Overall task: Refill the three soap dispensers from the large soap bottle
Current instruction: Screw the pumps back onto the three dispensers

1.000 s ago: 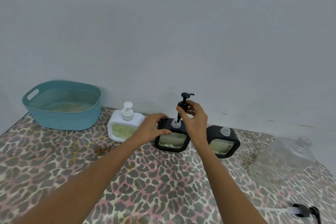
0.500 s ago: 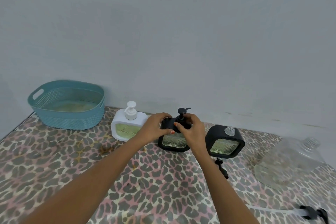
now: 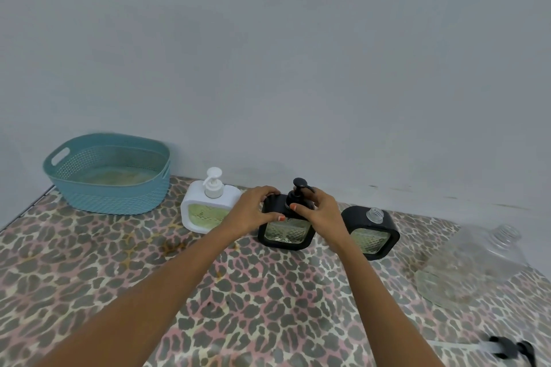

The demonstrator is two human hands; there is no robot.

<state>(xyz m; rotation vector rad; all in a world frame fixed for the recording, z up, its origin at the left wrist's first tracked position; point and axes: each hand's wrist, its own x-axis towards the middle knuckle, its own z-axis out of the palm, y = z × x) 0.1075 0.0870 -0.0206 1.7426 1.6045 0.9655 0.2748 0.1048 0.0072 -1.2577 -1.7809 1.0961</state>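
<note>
On the bench (image 3: 119,271) I log: middle black dispenser (image 3: 286,233), between white dispenser (image 3: 205,213) and uncapped black dispenser (image 3: 374,237). Left grip (image 3: 255,209) curls round its shoulder; right grip (image 3: 321,213) pinches the black pump (image 3: 299,191) at its neck. Large clear bottle (image 3: 477,265) lies tipped at the right, well apart.

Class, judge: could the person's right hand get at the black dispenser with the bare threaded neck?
Probably yes: the black square dispenser with the open neck stands right beside the right hand, nothing between; that hand must first release the black pump.
</note>
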